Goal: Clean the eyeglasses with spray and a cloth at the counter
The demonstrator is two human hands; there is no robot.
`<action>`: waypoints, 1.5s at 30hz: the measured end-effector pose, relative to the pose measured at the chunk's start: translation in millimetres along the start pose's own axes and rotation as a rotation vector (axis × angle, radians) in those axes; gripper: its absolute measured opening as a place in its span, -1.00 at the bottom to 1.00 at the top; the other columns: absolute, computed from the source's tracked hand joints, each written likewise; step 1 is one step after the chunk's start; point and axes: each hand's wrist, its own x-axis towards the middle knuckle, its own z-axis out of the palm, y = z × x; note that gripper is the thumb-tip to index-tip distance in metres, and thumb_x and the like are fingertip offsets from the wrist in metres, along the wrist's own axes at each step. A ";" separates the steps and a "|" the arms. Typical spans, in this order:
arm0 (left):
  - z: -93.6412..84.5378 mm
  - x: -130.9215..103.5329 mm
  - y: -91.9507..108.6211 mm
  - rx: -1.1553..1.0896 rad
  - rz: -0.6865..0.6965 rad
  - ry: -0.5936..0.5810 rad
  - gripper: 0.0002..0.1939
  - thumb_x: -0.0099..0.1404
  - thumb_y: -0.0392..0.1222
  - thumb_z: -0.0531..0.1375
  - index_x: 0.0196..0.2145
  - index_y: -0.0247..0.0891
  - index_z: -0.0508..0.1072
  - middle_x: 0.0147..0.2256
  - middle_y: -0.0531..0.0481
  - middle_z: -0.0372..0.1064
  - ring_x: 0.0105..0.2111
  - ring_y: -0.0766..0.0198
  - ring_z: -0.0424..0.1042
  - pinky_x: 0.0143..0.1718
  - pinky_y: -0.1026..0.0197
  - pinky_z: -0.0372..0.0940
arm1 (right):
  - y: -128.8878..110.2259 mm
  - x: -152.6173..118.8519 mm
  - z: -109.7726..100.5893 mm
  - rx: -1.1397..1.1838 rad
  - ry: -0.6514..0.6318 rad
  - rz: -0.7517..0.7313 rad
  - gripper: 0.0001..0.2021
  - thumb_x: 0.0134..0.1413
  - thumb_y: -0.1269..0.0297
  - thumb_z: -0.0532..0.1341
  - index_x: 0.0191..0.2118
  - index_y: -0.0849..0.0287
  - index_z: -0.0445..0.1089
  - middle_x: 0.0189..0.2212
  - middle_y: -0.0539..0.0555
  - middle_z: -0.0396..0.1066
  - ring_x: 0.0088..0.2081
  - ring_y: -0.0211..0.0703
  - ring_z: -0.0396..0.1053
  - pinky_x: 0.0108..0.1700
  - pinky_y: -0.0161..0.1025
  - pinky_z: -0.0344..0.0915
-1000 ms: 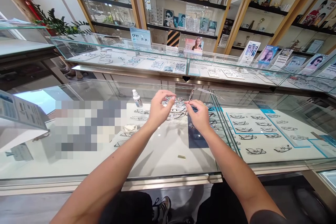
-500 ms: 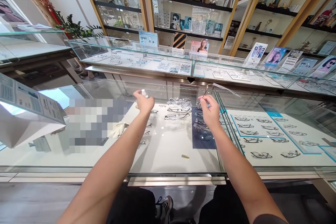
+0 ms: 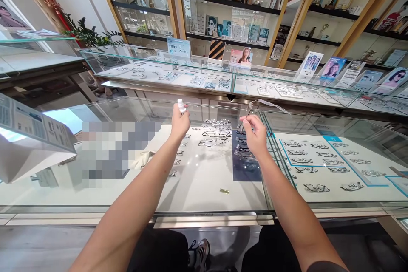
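Observation:
My left hand (image 3: 180,124) is closed around a small white bottle (image 3: 181,105), whose top sticks up above the fingers. To its right, my right hand (image 3: 254,131) pinches a thin-framed pair of glasses (image 3: 250,108) above the glass counter; one clear strip-like part of it reaches out to the right. Between and below the hands, several wire-framed glasses (image 3: 215,141) lie in the display case. A crumpled cream cloth (image 3: 142,159) rests left of my left forearm.
A small gold-coloured piece (image 3: 224,191) lies near the counter's front. A white folded sign (image 3: 35,144) stands at the left. Behind is another glass display case (image 3: 204,68) with upright cards, and more glasses (image 3: 317,188) are at the right.
My left hand has moved slightly right and turned, lifting the white bottle more upright. The right hand with the glasses has hardly moved.

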 end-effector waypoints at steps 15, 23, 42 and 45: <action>16.1 -72.6 79.6 -0.709 -0.320 -0.876 -0.23 0.25 0.65 0.09 -0.53 -0.19 0.32 -0.52 0.05 0.03 -0.50 0.23 0.19 -0.60 0.25 0.09 | -16.5 -9.6 14.7 0.319 -0.212 0.200 -0.75 0.41 0.04 0.25 -0.25 0.05 0.53 -0.22 0.05 0.50 -0.14 -0.07 0.51 0.03 -0.09 0.39; 36.5 -78.7 60.4 -0.360 -0.090 -0.578 -0.37 0.27 0.47 0.22 -0.43 -0.23 0.48 -0.40 -0.03 0.33 -0.41 0.24 0.33 -0.41 0.23 0.33 | -23.9 -13.7 23.1 0.447 -0.303 0.374 -0.71 0.30 -0.05 0.31 -0.28 0.05 0.55 -0.25 0.04 0.58 -0.16 -0.03 0.56 -0.03 -0.09 0.41; 41.1 -88.2 55.0 -0.231 0.049 -0.585 -0.37 0.38 0.47 0.09 -0.39 -0.19 0.44 -0.39 -0.03 0.35 -0.39 0.18 0.36 -0.33 0.16 0.33 | -21.0 -10.5 22.2 0.555 -0.296 0.437 -0.69 0.25 -0.09 0.33 -0.28 0.05 0.55 -0.24 0.04 0.62 -0.20 -0.04 0.60 0.02 -0.06 0.50; 40.3 -90.1 58.2 -0.130 0.127 -0.608 -0.40 0.38 0.43 0.11 -0.40 -0.19 0.42 -0.40 -0.03 0.33 -0.40 0.19 0.31 -0.35 0.17 0.27 | -19.9 -6.7 18.8 0.592 -0.238 0.437 -0.74 0.27 -0.03 0.32 -0.28 0.05 0.54 -0.24 0.04 0.62 -0.18 -0.04 0.61 -0.01 -0.08 0.51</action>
